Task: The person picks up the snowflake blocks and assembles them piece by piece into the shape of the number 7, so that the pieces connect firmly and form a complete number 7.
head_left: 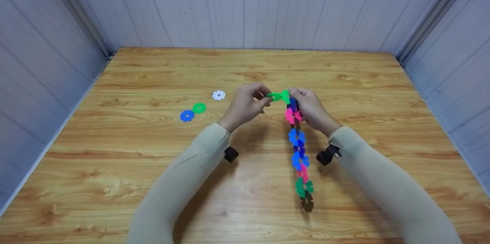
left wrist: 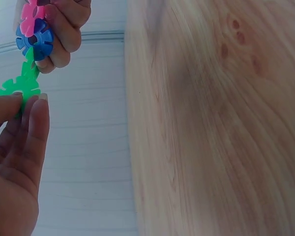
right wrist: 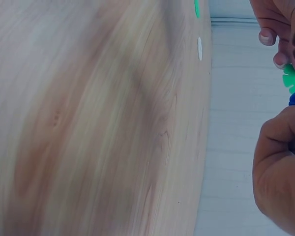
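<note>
A chain of notched plastic snowflake discs (head_left: pixel 296 136) in blue, pink, green and dark colours hangs down from my right hand (head_left: pixel 312 110), which grips it near the top. Between thumb and fingers, my left hand (head_left: pixel 249 102) pinches a bright green disc (left wrist: pixel 19 88). That disc meets another bright green disc (head_left: pixel 285 96) at the chain's upper end. In the left wrist view, a blue disc (left wrist: pixel 34 40) and a pink disc (left wrist: pixel 32 19) follow it, with the right hand's curled fingers behind them. Right-hand fingers cover part of the chain.
Loose on the wooden table (head_left: pixel 153 182), left of my hands, lie a white disc (head_left: pixel 219 95), a green disc (head_left: pixel 199 108) and a blue disc (head_left: pixel 187 115). The green and blue ones lie edge to edge. Pale panel walls (head_left: pixel 245 10) enclose the table's back and sides.
</note>
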The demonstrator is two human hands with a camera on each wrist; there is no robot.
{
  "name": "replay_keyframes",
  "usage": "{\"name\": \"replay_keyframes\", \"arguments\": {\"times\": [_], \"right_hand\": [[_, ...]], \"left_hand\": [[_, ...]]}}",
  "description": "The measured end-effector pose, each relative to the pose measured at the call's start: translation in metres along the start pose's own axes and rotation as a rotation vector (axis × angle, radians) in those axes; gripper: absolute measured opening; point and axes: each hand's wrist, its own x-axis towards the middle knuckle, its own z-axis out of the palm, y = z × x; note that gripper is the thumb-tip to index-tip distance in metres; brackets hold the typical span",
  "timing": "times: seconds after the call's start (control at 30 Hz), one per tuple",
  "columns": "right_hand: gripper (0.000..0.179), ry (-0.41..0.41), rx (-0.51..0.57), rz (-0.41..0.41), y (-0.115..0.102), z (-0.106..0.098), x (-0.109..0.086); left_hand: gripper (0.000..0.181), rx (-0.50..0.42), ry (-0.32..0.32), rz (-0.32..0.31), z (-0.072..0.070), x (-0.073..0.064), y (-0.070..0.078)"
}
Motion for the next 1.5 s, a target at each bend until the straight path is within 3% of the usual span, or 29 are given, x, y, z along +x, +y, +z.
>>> {"name": "replay_keyframes", "arguments": {"times": [0.23,0.47,0.67,0.9,1.13,1.23,1.33,1.43,1.5], "right_hand": [[0.036,-0.025,-0.012,-0.048,0.001,0.005,-0.001],[0.032,-0.013,-0.022,-0.118,0.011,0.007,0.0],[0.032,0.044,-0.028,-0.106,0.017,0.009,0.0],[0.031,0.108,-0.04,-0.122,0.013,0.015,-0.003],[0.031,0.097,-0.032,-0.116,0.012,0.018,-0.002],[0.03,0.058,-0.043,-0.088,0.012,0.013,-0.002],[0.032,0.034,-0.043,-0.053,0.013,0.008,-0.001],[0.034,0.036,-0.032,-0.032,0.015,0.005,0.002],[0.034,0.052,-0.019,-0.011,0.016,0.004,0.002]], "left_hand": [[0.004,-0.031,-0.002,-0.022,0.001,-0.003,-0.001],[0.006,-0.007,-0.036,0.005,0.008,-0.002,-0.004],[0.011,0.016,-0.038,0.004,0.013,-0.003,-0.007],[0.012,-0.025,-0.008,0.02,0.015,-0.002,-0.006],[0.013,-0.058,-0.012,0.036,0.014,-0.002,-0.007],[0.01,0.0,-0.072,0.04,0.011,-0.001,-0.005],[0.004,0.138,-0.166,0.0,0.001,0.002,-0.004],[0.021,0.301,-0.198,-0.103,-0.017,0.005,-0.011],[0.034,0.397,-0.183,-0.229,-0.03,0.004,-0.021]]}}
